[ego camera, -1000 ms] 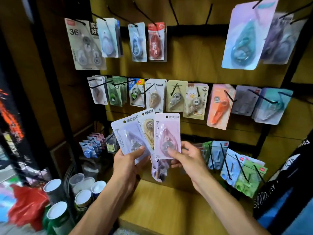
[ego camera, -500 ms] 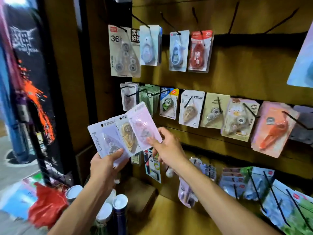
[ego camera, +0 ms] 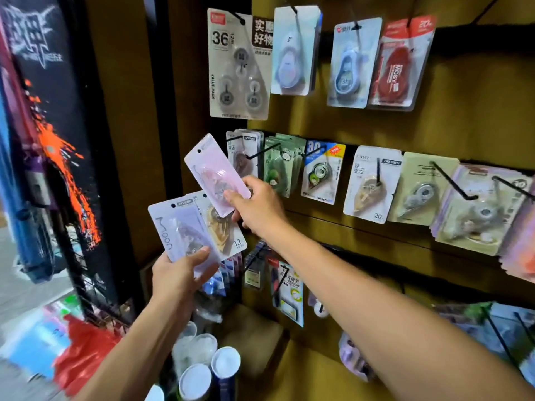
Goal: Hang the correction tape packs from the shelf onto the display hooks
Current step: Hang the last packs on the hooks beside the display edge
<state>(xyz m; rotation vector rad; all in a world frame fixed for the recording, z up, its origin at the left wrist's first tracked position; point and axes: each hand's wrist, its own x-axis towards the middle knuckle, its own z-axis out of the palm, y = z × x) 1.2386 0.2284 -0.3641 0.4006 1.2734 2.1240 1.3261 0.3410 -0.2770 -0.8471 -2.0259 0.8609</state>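
Pegboard wall (ego camera: 463, 134) full of hung packs. I see right hand (ego camera: 260, 209) pinching pink correction tape pack (ego camera: 215, 175), tilted, just left of the middle-row hook (ego camera: 236, 138). Left hand (ego camera: 179, 276) grips lilac pack (ego camera: 181, 230) and beige pack (ego camera: 223, 227).

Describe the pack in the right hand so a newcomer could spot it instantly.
Start at the brown hook wall, at the left end of its middle row. There the right hand pinches the pink pack by its lower end, tilted. It is on no hook, unlike the row's packs, and sits apart from those in the left hand.
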